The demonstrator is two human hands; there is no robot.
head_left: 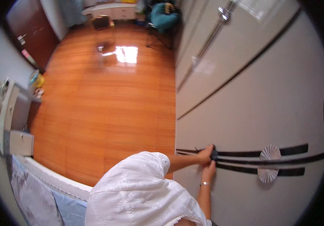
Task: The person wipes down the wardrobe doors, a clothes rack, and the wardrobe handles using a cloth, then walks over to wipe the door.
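At the grey wardrobe front (235,121), my left hand (205,154) is closed around a small dark object (214,154) whose kind I cannot tell. Just below it, my right hand (209,170), with a silver band at the wrist, reaches up to the same object; its fingertips are partly hidden, so its grip is unclear. Both hands are close together by the dark seam between two doors. Farther right along that seam are two fan-shaped, silvery door handles, one (270,153) above and one (267,175) below, on black strips.
Glossy wood flooring (108,107) lies left of the wardrobe. A chair (101,24) and a white drawer desk (116,12) are at the far end, beside a seat with a teal cushion (163,17). A bed edge (60,175) is lower left; a brown door (34,31) is upper left.
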